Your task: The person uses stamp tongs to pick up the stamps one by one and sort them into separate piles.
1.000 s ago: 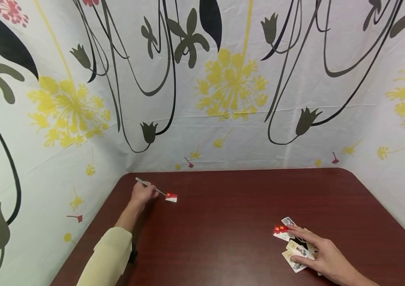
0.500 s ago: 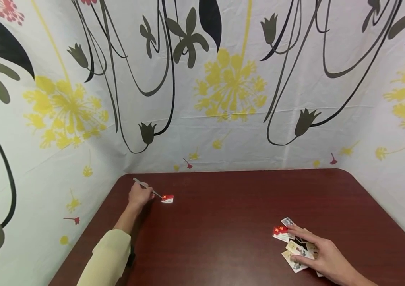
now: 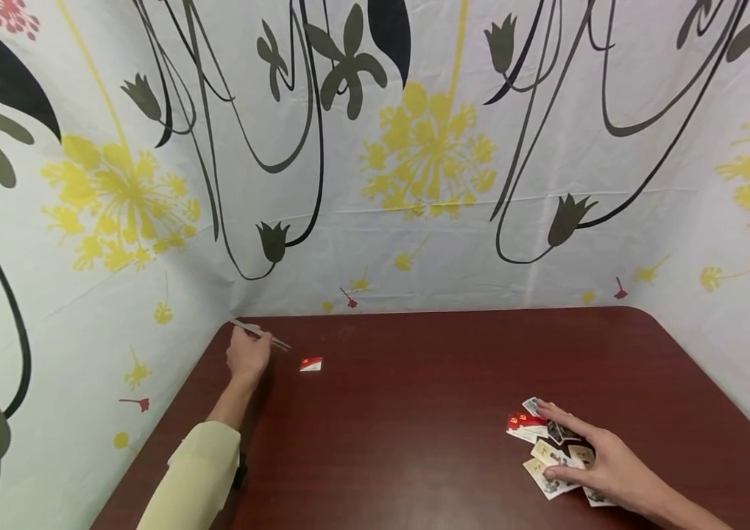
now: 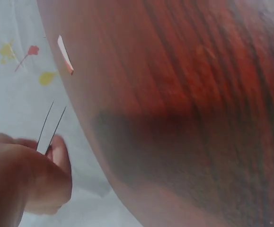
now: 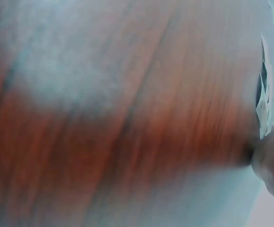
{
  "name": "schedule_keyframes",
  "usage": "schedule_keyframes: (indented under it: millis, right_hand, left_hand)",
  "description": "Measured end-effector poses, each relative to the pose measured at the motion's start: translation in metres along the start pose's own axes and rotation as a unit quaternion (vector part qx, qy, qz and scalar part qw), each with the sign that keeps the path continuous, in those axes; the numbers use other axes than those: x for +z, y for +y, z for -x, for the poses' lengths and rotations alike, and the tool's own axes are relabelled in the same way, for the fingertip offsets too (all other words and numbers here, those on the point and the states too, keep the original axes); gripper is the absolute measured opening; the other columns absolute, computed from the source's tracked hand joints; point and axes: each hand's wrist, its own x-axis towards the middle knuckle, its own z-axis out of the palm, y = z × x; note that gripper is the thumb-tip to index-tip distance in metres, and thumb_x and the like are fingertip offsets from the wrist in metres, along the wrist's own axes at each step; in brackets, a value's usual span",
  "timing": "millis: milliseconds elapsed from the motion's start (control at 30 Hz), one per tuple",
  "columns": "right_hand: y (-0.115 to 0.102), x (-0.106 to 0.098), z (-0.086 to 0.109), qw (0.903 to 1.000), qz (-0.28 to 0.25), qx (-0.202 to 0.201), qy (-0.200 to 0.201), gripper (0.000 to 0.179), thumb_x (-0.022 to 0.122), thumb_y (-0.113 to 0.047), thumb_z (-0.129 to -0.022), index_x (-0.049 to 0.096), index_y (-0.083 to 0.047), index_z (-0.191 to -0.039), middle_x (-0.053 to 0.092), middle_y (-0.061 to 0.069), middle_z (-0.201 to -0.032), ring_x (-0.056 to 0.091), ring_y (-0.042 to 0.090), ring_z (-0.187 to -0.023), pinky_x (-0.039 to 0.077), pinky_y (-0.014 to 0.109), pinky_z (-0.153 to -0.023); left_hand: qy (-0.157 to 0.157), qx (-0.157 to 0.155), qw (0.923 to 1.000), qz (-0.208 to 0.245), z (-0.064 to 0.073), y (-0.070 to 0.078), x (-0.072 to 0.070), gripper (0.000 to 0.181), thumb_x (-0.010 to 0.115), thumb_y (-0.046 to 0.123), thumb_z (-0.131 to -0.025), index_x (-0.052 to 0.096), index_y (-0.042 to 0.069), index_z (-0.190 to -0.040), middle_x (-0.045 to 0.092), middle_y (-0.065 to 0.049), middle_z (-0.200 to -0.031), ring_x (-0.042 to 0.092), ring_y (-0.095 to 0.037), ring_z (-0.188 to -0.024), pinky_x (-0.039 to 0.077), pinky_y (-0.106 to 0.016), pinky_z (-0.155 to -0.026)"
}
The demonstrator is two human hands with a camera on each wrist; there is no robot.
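My left hand (image 3: 247,355) pinches a pair of tweezers (image 3: 281,344) at the far left of the table. In the left wrist view the two thin prongs of the tweezers (image 4: 45,125) stand apart, with nothing between their tips. Just right of them lies a small red-and-white stamp (image 3: 311,364), flat on the wood. My right hand (image 3: 603,464) rests over a loose pile of stamps (image 3: 556,455) at the right, thumb and fingers spread across it. The pile holds red-and-white, cream and dark pieces, partly hidden under the palm. At the right wrist view's edge, the pile (image 5: 263,94) shows edge-on.
The dark red-brown wooden table (image 3: 408,419) has rounded far corners. White cloth (image 3: 447,272) with printed flowers hangs behind it and along both sides, close to the left hand.
The tweezers have come off the red-and-white stamp and moved back to the left with my left hand. The stamp, first shifted slightly left, now lies alone. My right hand has lifted slightly, uncovering more stamps.
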Motion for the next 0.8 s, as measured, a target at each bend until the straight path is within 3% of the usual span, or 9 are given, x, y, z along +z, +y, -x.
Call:
schedule_keyframes:
  millis: [67, 167, 300, 433, 600, 667, 800]
  right_hand:
    - [-0.001, -0.001, 0.000, 0.9999, 0.012, 0.000, -0.003, 0.088, 0.097, -0.025, -0.078, 0.055, -0.012, -0.154, 0.056, 0.005, -0.157, 0.034, -0.013, -0.145, 0.029, -0.003, -0.102]
    - [-0.001, -0.003, 0.000, 0.9987, 0.050, 0.012, 0.000, 0.092, 0.097, -0.032, -0.078, 0.053, -0.016, -0.157, 0.055, 0.004, -0.158, 0.033, -0.016, -0.143, 0.031, -0.003, -0.100]
    - [-0.002, -0.002, 0.000, 0.9960, 0.085, 0.027, 0.003, 0.098, 0.097, -0.038, -0.076, 0.049, -0.021, -0.160, 0.056, 0.007, -0.157, 0.039, -0.014, -0.139, 0.038, 0.001, -0.098]
    - [-0.001, 0.004, 0.000, 0.9953, 0.092, 0.029, 0.005, 0.101, 0.098, -0.039, -0.075, 0.048, -0.019, -0.161, 0.056, 0.003, -0.156, 0.049, -0.007, -0.134, 0.048, 0.010, -0.095]
    - [-0.001, 0.009, 0.001, 0.9929, 0.106, 0.050, 0.019, 0.101, 0.097, -0.047, -0.075, 0.049, -0.021, -0.160, 0.059, 0.005, -0.152, 0.055, -0.002, -0.129, 0.052, 0.015, -0.091]
    - [0.000, 0.011, 0.002, 0.9914, 0.116, 0.053, 0.028, 0.102, 0.097, -0.049, -0.073, 0.050, -0.021, -0.159, 0.061, 0.005, -0.150, 0.058, 0.001, -0.126, 0.052, 0.015, -0.090]
    - [0.000, 0.016, 0.002, 0.9863, 0.152, 0.057, 0.031, 0.103, 0.096, -0.056, -0.072, 0.051, -0.022, -0.158, 0.062, 0.008, -0.149, 0.063, 0.018, -0.124, 0.061, 0.035, -0.086]
  left_hand:
    - [0.014, 0.004, 0.9997, 0.022, 0.002, 0.008, 0.004, 0.030, 0.061, 0.022, -0.101, 0.057, 0.002, -0.123, 0.068, -0.024, -0.117, 0.061, -0.044, -0.112, 0.048, -0.059, -0.102]
    - [0.011, 0.011, 0.9985, 0.053, 0.007, 0.023, 0.013, 0.031, 0.063, 0.026, -0.103, 0.057, 0.003, -0.123, 0.067, -0.024, -0.118, 0.061, -0.041, -0.109, 0.053, -0.055, -0.093]
    - [-0.034, 0.028, 0.9935, 0.105, 0.022, 0.049, 0.034, 0.031, 0.065, 0.026, -0.105, 0.057, 0.003, -0.124, 0.070, -0.023, -0.119, 0.067, -0.038, -0.105, 0.058, -0.044, -0.082]
    - [-0.088, 0.041, 0.9804, 0.172, 0.045, 0.075, 0.062, 0.026, 0.066, 0.017, -0.105, 0.059, 0.002, -0.124, 0.073, -0.022, -0.118, 0.073, -0.038, -0.103, 0.065, -0.043, -0.087]
    - [-0.139, 0.047, 0.9561, 0.254, 0.082, 0.105, 0.102, 0.024, 0.070, 0.007, -0.102, 0.061, -0.005, -0.121, 0.073, -0.020, -0.108, 0.075, -0.029, -0.088, 0.066, -0.050, -0.092]
    - [-0.162, 0.041, 0.9480, 0.271, 0.096, 0.114, 0.115, 0.025, 0.070, 0.005, -0.101, 0.060, -0.007, -0.121, 0.073, -0.018, -0.104, 0.075, -0.026, -0.086, 0.067, -0.048, -0.090]
    - [-0.202, 0.028, 0.9399, 0.274, 0.124, 0.128, 0.139, 0.025, 0.072, 0.005, -0.100, 0.061, -0.007, -0.119, 0.073, -0.015, -0.099, 0.076, -0.035, -0.089, 0.067, -0.047, -0.088]
